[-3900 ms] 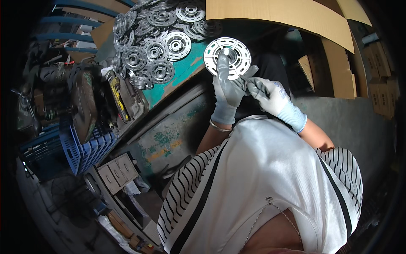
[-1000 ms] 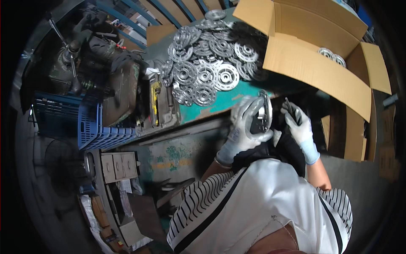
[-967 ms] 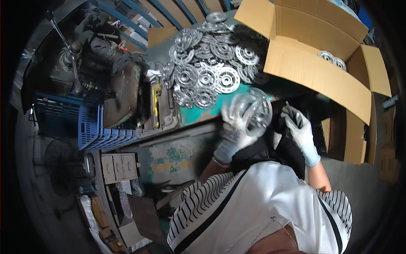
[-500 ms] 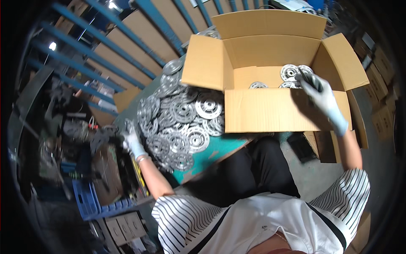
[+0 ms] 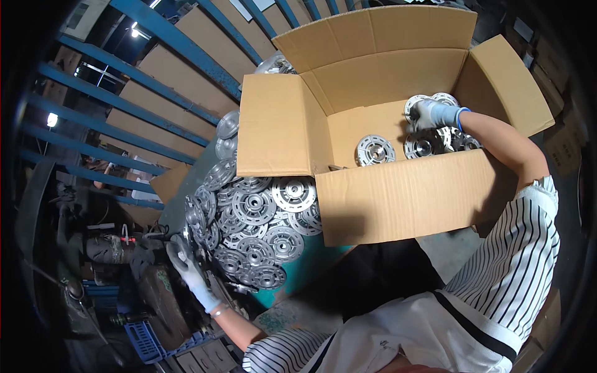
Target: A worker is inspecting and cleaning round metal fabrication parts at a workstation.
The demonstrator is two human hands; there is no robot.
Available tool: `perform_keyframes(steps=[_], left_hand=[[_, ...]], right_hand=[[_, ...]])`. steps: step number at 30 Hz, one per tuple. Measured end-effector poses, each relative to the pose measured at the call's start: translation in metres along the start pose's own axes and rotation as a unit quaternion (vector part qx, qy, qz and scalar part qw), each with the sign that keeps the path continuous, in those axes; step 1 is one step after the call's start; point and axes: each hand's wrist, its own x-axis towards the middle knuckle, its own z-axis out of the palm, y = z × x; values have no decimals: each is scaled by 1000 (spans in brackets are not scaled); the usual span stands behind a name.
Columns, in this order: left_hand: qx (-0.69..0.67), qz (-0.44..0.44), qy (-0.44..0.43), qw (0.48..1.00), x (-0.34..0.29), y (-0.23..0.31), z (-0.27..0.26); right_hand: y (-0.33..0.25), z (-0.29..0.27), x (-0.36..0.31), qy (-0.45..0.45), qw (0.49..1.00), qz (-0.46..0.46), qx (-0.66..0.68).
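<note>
My right hand [image 5: 428,115], in a pale glove, reaches down into the open cardboard box [image 5: 398,208]. Its fingers are curled beside a metal disc [image 5: 413,103]; whatever they grip is hidden. Around it lie several more slotted metal discs, and one disc [image 5: 376,150] rests apart on the box floor. Off to the left, my gloved left hand [image 5: 186,264] has its fingers stretched out at the left edge of a pile of metal discs [image 5: 254,205]. I see nothing held in it.
The pile lies on a green tabletop [image 5: 298,273] left of the box. Behind it runs a blue slatted rail [image 5: 168,34]. A blue plastic crate [image 5: 144,343] and machinery parts stand at the lower left. Several cartons [image 5: 563,137] stand at the right.
My right hand has moved left and deeper into the box, among the discs. My left hand remains beside the pile. The view has shifted, so box and pile appear lower.
</note>
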Motion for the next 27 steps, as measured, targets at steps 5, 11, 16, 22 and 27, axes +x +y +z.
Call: perform_keyframes(steps=[5,11,16,22,27], left_hand=[[-51,55,45,996,-77,100,36],[-111,55,-31,992,-144,149,50],[-333,-11,-117,935,-207,184,69],[-641,-96,-259,716,-253,218,110],[-816,-254,-374,359,-267,254,106]], right_hand=[[10,13,8,-55,987,-15,-150],[-22,6,-3,-33,975,1,-220],[-29,-54,-73,190,940,-57,278],[-128,-19,-184,149,737,-137,644],[-174,55,-248,40,729,-163,664]])
